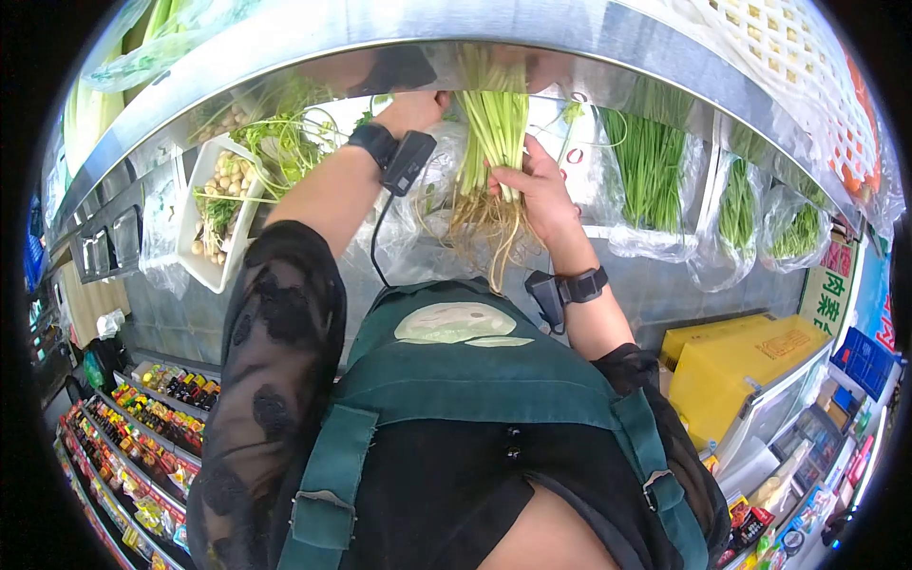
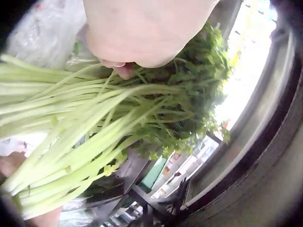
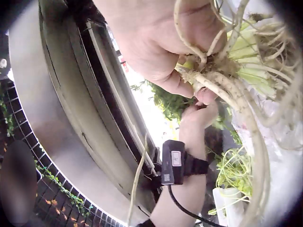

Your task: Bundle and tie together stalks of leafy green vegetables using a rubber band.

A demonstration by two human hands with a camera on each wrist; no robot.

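A bunch of celery (image 1: 494, 128) with pale green stems and long tangled roots (image 1: 480, 223) is held upright in front of the apron, roots down. My right hand (image 1: 546, 190) grips it just above the roots, thumb across the stems. In the left wrist view the leafy tops (image 2: 199, 90) spread to the right, and my left hand (image 2: 147, 28) lies over the upper stems with its fingertips curled in at the leaves. The head view shows the left hand (image 1: 416, 109) beside the stems, partly hidden by the metal shelf edge (image 1: 570, 62).
To the left stands a white tray (image 1: 185, 223) of small round mushrooms, with loose green sprigs (image 1: 294, 152) beside it. Bagged green chives (image 1: 651, 171) and smaller bagged greens (image 1: 736, 204) lie to the right. A yellow box (image 1: 741, 361) stands lower right, and stocked shelves (image 1: 142, 437) lower left.
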